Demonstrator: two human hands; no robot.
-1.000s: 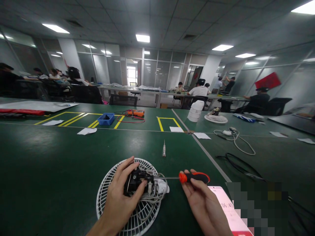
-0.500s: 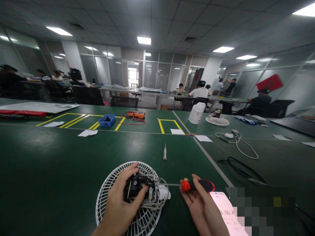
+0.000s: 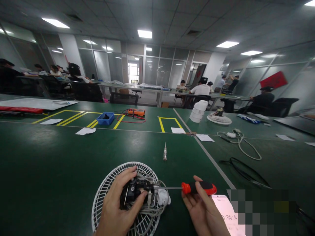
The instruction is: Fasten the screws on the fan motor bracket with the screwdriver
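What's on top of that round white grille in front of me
A black mechanism, gripped by your left hand, and a bundled pale cord lie over the grille. The grille's middle is covered by the mechanism and hand, so it can't be seen.

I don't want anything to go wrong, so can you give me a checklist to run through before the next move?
1. Left hand gripping the black assembly: ok, fingers and thumb are around it.
2. Right hand on the red-and-black screwdriver: ok, it holds the handle.
3. Screwdriver tip fitted into a screw: cannot tell, too small and hidden.
4. Pale cord clear of the assembly: not ok, it lies bunched right beside it.
5. Small clear screwdriver out of the way: ok, it lies apart from both hands.
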